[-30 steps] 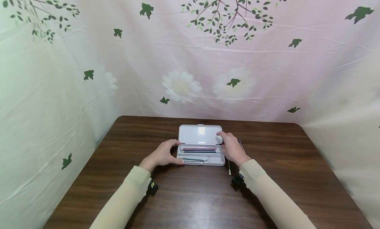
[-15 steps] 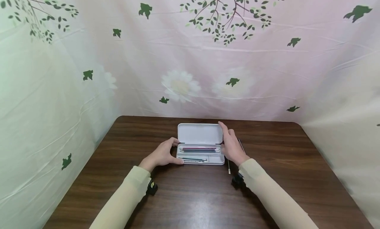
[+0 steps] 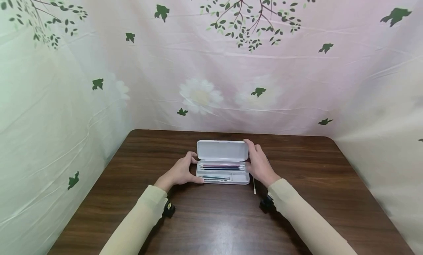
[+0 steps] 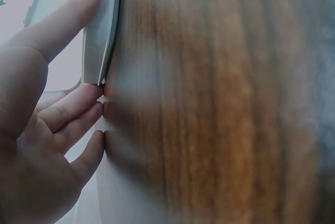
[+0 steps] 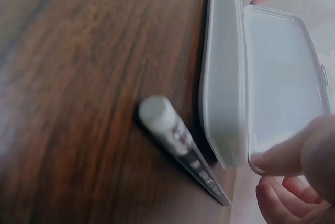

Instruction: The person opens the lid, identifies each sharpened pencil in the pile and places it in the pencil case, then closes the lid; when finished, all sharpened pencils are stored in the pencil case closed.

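Observation:
A white pencil case [image 3: 240, 178] lies on the table with its lid [image 3: 222, 150] swung up at the back. Several pencils [image 3: 222, 167] rest in its rear compartment, and more pencils [image 3: 215, 178] in the front one. My left hand [image 3: 180, 170] holds the case's left end, thumb at the front, fingers round the side and back. At the right, my right hand [image 3: 261, 166] pinches the lid's edge between thumb and fingers, as the right wrist view shows. A loose pencil [image 5: 196, 166] with a white eraser lies beside the case, partly hidden under that hand.
The dark wooden table [image 3: 214, 222] has rounded far corners. Behind it and at both sides hangs a pale cloth [image 3: 224, 75] printed with leaves, birds and flowers. Each wrist carries a small black camera [image 3: 169, 209].
My right hand has shifted its fingers along the lid's right edge. The lid has tilted up, and the bright reflection on it is gone. My left hand stays nearly still.

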A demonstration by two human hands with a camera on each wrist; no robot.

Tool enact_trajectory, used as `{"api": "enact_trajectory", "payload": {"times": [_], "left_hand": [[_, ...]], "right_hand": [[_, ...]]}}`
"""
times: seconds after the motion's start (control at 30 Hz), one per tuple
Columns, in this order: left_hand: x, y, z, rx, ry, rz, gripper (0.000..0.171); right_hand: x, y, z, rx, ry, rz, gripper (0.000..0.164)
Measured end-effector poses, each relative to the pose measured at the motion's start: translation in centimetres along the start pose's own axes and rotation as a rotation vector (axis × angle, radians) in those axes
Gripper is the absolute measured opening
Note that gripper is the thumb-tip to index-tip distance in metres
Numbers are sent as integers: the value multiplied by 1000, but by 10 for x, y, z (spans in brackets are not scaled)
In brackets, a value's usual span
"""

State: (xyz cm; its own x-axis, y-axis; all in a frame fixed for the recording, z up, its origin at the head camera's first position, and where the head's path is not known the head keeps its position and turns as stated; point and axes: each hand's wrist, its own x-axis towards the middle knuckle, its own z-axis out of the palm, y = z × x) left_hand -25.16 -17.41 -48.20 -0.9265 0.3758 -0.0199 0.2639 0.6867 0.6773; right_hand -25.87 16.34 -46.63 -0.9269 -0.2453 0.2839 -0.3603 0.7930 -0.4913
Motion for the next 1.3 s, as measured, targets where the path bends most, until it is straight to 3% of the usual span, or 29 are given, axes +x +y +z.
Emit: {"api": "enact_trajectory", "payload": {"times": [0.2, 0.33, 0.5, 0.73, 0.93, 1.3], "left_hand": [[0, 0, 0, -9, 1, 10, 104], [0, 1, 0, -15, 0, 23, 100], [-1, 1, -1, -5, -6, 24, 91], [-1, 0, -1, 9, -20, 74, 84], [-1, -2, 0, 45, -38, 97, 89], [-3, 0, -2, 63, -47, 84, 95]], "right_hand": [[-11, 1, -7, 50, 26, -87, 70], [-21, 2, -12, 86, 46, -134, 44], [-34, 3, -16, 46, 57, -174, 16], [-47, 3, -23, -23, -39, -241, 10], [-53, 6, -20, -67, -99, -245, 18], [-51, 3, -18, -87, -148, -244, 30]]}}
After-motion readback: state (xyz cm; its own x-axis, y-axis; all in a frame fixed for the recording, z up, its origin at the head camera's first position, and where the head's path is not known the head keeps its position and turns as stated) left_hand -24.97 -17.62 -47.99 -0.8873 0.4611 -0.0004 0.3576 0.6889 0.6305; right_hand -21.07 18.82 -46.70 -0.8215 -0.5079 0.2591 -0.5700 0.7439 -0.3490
